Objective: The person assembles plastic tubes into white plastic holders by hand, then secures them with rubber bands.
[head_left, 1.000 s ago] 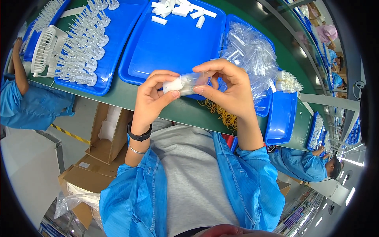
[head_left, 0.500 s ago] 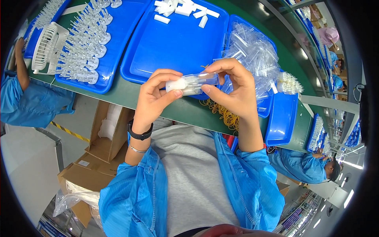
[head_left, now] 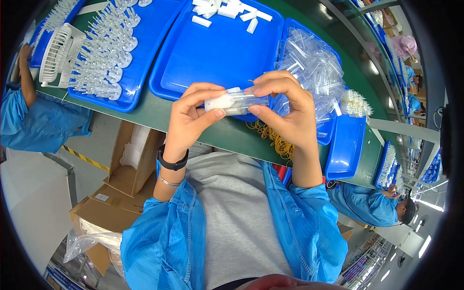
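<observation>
Held between both hands, above the near edge of a blue tray, is a clear plastic tube (head_left: 251, 100) with a white plastic piece (head_left: 222, 102) in its left end. My left hand (head_left: 189, 110) pinches that white end between thumb and fingers. At the opposite end, my right hand (head_left: 291, 102) grips the clear wall, thumb below and fingertips above. The tube lies nearly level. Fingers hide parts of it, so I cannot tell how deep the white piece sits.
White blocks (head_left: 201, 21) lie at the back of the middle blue tray (head_left: 212, 53). Bristled white parts (head_left: 104, 58) fill a left tray. A heap of clear sleeves (head_left: 309, 63), yellow rubber bands (head_left: 278, 140) and a small blue tray (head_left: 344, 150) are rightward. Co-workers sit at both sides.
My right fingertips have shifted slightly along the top of the tube and closed nearer the thumb. My left hand keeps its pinch, and the tube stays almost in place.
</observation>
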A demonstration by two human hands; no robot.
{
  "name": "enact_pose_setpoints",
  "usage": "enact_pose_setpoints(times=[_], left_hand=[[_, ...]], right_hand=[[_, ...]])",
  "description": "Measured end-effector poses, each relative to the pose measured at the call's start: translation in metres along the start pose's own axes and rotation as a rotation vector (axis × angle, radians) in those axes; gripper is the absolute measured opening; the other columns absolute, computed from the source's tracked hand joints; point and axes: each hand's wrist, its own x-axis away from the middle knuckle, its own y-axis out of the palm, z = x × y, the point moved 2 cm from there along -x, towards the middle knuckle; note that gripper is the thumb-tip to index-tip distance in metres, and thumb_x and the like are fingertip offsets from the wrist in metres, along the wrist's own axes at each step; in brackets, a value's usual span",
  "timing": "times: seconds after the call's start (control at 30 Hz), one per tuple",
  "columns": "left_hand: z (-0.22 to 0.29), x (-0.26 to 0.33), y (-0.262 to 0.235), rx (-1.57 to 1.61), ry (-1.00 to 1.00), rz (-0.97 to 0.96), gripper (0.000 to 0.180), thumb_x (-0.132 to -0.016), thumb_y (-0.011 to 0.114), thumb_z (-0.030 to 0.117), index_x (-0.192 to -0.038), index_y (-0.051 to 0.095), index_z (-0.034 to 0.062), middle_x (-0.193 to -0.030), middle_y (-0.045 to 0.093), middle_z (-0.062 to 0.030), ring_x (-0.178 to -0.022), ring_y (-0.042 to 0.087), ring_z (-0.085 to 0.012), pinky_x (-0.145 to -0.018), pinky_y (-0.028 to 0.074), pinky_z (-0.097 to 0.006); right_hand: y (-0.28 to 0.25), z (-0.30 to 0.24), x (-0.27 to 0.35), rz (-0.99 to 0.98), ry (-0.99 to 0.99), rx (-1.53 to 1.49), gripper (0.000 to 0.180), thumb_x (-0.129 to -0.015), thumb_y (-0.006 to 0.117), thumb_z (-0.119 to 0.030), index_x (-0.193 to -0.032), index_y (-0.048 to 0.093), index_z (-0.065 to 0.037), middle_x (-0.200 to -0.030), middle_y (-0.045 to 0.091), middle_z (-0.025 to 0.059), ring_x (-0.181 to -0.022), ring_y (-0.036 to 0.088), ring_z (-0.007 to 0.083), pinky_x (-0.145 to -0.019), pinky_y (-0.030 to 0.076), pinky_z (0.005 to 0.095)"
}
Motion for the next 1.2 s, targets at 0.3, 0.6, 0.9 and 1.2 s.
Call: enact_pose_setpoints(times=[0.3,0.6,0.9,1.2], left_hand=[[-0.002,0.001,0.003,-0.014,0.008,0.053,0.022,-0.078,0.069,-0.003,-0.100,0.065,-0.0024,-0.111,0.055,-0.0116,-0.099,0.059,-0.0173,-0.076,0.056,-0.025],[0.000,0.001,0.008,-0.084,0.059,0.102,0.020,-0.079,0.069,-0.004,-0.098,0.065,-0.0025,-0.105,0.056,-0.0096,-0.090,0.060,-0.0139,-0.069,0.054,-0.022],[0.007,0.001,0.006,-0.123,0.016,0.086,0.019,-0.080,0.067,-0.004,-0.099,0.064,-0.0034,-0.104,0.055,-0.0083,-0.084,0.061,-0.0128,-0.062,0.055,-0.021],[0.015,0.000,0.002,-0.365,0.000,-0.008,0.016,-0.084,0.066,0.006,-0.099,0.065,0.0019,-0.101,0.055,-0.0070,-0.087,0.058,-0.0140,-0.070,0.053,-0.024]], right_hand=[[0.006,0.012,0.010,0.011,0.003,-0.194,0.023,-0.068,0.078,-0.003,-0.088,0.067,-0.005,-0.092,0.068,0.0076,-0.091,0.063,0.0188,-0.079,0.049,0.0294],[0.019,0.016,0.021,0.146,0.094,-0.397,0.027,-0.069,0.078,0.000,-0.091,0.063,-0.004,-0.095,0.068,0.0116,-0.092,0.065,0.0200,-0.082,0.049,0.0296],[0.019,0.012,0.023,0.183,-0.149,-0.038,0.025,-0.065,0.082,-0.007,-0.083,0.065,-0.006,-0.091,0.071,0.0108,-0.093,0.066,0.0208,-0.079,0.048,0.0307],[0.019,0.012,0.022,0.179,-0.150,-0.102,0.024,-0.066,0.081,-0.004,-0.084,0.065,-0.005,-0.090,0.071,0.0107,-0.095,0.066,0.0228,-0.081,0.052,0.0333]])
